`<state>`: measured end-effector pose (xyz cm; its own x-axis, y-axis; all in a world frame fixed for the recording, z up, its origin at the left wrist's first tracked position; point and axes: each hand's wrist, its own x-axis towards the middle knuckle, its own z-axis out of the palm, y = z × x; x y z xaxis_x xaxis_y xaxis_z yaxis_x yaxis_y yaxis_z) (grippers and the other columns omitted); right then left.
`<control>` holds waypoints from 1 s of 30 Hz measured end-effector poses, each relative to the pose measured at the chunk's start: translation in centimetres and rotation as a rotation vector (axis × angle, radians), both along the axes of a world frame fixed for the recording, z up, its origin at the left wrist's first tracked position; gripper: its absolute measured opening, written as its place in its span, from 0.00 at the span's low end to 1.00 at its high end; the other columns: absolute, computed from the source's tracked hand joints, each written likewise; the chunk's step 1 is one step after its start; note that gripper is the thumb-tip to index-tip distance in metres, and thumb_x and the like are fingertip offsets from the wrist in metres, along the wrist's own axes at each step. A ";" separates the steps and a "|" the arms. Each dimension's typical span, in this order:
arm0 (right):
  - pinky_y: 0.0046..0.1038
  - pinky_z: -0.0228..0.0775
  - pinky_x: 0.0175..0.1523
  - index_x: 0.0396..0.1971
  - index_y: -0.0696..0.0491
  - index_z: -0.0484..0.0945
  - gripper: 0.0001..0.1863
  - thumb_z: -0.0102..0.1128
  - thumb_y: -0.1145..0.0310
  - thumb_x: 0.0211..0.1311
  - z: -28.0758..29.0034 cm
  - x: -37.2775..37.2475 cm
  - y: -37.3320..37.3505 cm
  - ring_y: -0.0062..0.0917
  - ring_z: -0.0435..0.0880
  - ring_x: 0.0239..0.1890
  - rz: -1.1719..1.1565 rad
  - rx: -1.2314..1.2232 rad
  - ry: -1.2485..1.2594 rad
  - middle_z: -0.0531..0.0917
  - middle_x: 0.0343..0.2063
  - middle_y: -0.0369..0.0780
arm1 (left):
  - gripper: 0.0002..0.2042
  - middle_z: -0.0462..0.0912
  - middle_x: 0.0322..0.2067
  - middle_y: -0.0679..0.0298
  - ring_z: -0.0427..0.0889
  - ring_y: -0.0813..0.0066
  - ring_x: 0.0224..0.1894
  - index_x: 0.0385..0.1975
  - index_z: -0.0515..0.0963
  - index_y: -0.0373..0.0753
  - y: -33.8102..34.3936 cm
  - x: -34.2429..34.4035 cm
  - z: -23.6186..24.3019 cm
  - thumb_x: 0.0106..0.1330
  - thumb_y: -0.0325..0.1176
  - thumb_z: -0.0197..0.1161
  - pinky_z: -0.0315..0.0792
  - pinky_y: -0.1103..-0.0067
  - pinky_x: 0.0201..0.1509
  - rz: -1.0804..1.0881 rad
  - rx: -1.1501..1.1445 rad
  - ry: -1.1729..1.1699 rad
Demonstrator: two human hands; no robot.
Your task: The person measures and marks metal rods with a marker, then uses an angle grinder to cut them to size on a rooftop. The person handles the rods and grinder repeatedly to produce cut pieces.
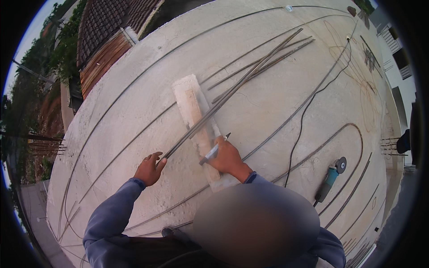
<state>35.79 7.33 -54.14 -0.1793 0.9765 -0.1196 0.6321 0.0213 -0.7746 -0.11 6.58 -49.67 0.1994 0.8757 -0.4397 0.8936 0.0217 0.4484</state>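
Note:
Several long steel rods (222, 101) lie in a bundle, their near ends resting across a wooden board (193, 106) on a pale, concrete-dusted plank (183, 85). At those near ends is my left hand (149, 169), its fingers apart and its thumb at the rod tips. Over the plank's near part, my right hand (230, 157) is closed around a pale marker-like stick (212, 154) with a dark tip. That stick is partly hidden by the fingers.
An angle grinder (330, 179) lies on the concrete slab (147, 111) to my right. A black cable (300, 123) snakes across the slab. Long bent rods (359, 138) lie around, and loose thin wire (357, 67) is at the far right. A tiled roof (105, 27) stands beyond the slab's edge.

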 end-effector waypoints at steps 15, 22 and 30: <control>0.50 0.77 0.57 0.50 0.56 0.71 0.35 0.85 0.54 0.53 0.3 -6.2 -4.7 0.56 0.85 0.52 -0.019 -0.003 0.005 0.86 0.45 0.54 | 0.35 0.83 0.27 0.57 0.83 0.63 0.34 0.37 0.82 0.35 0.1 -3.4 -4.5 0.85 0.65 0.45 0.77 0.65 0.47 0.145 -0.265 -0.210; 0.33 0.85 0.47 0.48 0.56 0.67 0.20 0.72 0.68 0.73 -4.4 -0.3 1.9 0.32 0.91 0.47 -0.582 -0.016 0.555 0.87 0.51 0.51 | 0.34 0.82 0.26 0.59 0.82 0.65 0.33 0.35 0.81 0.36 0.5 -3.0 -6.1 0.84 0.65 0.47 0.76 0.66 0.46 0.149 -0.242 -0.192; 0.36 0.86 0.48 0.66 0.55 0.60 0.26 0.62 0.73 0.77 -4.6 -1.8 15.1 0.31 0.87 0.47 -0.956 -0.207 1.134 0.80 0.53 0.46 | 0.33 0.80 0.27 0.61 0.78 0.69 0.32 0.34 0.78 0.36 1.3 -5.4 -7.4 0.86 0.63 0.46 0.74 0.68 0.43 0.209 -0.260 -0.213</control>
